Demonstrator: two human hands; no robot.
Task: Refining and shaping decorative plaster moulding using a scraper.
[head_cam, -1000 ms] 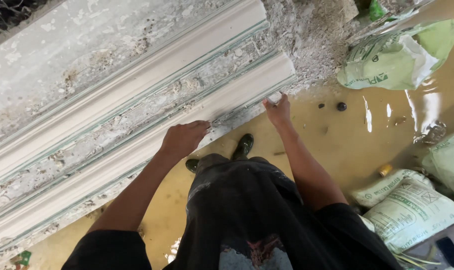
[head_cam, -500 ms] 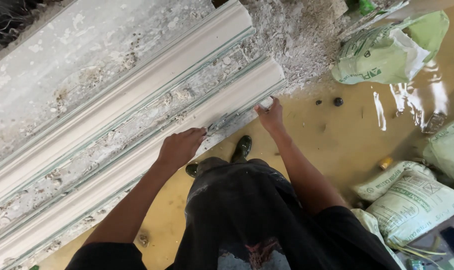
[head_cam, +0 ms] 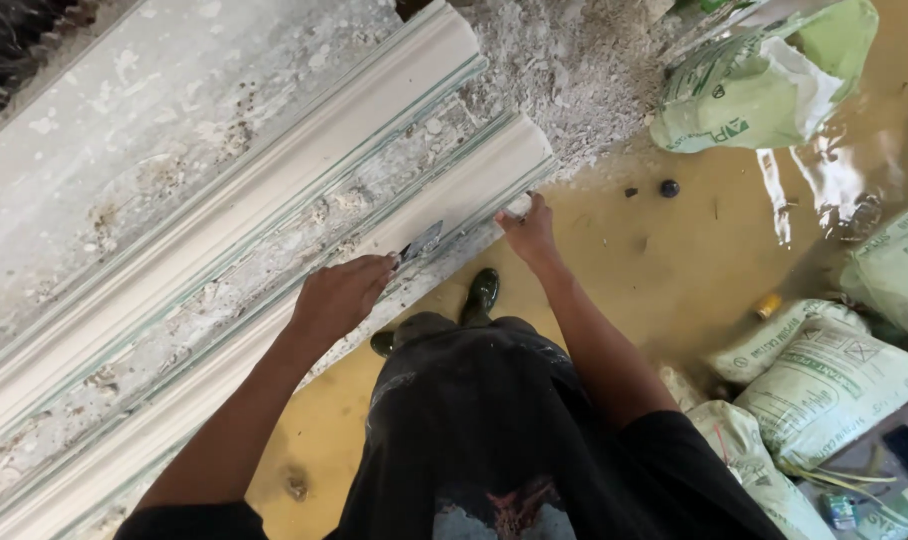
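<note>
Across the centre of the head view, the only view, two long white moulded strips run diagonally from lower left to upper right on a crumb-strewn grey surface [head_cam: 154,150].

- Left hand [head_cam: 342,298]: fingers curled around the handle of a small flat-bladed scraper [head_cam: 421,241]. Blade tip rests on the upper edge of the nearer moulding strip [head_cam: 444,205], mid-frame.
- Right hand [head_cam: 530,232]: fingers pressed against the end of that same strip, near where it stops; fingertips bent over the edge, palm facing down. It seems to hold a small pale lump against the strip, but that is too small to confirm.
- Farther moulding strip [head_cam: 304,150]: parallel, upper left of the near one, untouched.
- Loose grey rubble [head_cam: 584,70] piled past both strip ends, top centre.
- Floor [head_cam: 674,270] wet, yellow-brown. Green boot [head_cam: 482,293] just under the strip. Pale green sacks [head_cam: 754,90] upper right, more sacks [head_cam: 834,380] lower right.

Step in hand, by judgement: trimming or smoothing the edge near the strip's end, one hand steadying. Next stroke would call for a flat blade angle and light pressure; the edge looks liable to chip.
</note>
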